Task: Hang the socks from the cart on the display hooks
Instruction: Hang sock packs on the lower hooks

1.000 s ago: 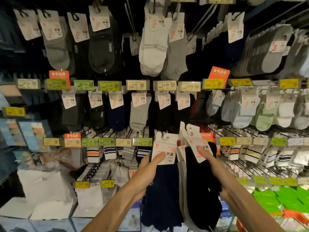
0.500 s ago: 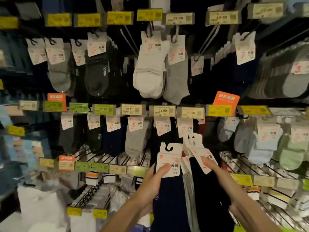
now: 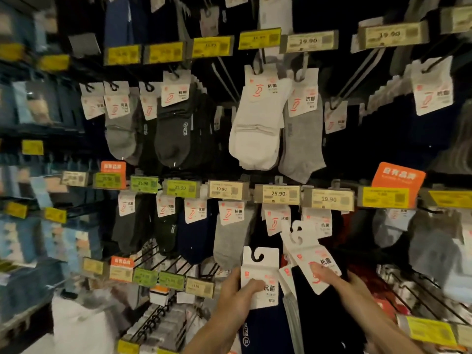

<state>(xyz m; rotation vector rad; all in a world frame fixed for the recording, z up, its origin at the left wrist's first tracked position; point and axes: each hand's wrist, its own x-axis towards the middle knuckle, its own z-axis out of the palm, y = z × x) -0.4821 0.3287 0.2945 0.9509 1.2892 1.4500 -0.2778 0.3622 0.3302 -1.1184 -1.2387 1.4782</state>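
Left hand (image 3: pixel 235 292) is still pinching the navy sock (image 3: pixel 260 273) by its card, and right hand (image 3: pixel 332 279) is still gripping the black sock bundle (image 3: pixel 319 318) just beside it. View is tilting upward since before. Both packs are hanging unhung below the 25.90 tag (image 3: pixel 278 194).

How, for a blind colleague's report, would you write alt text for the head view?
The left hand pinches the card of a navy sock pair; the right hand holds a bunch of black socks by their cards. Behind them, hanging socks and price tags fill the view.

Carded navy socks (image 3: pixel 265 328) upright — black socks (image 3: pixel 324 316) just beside, tilted.
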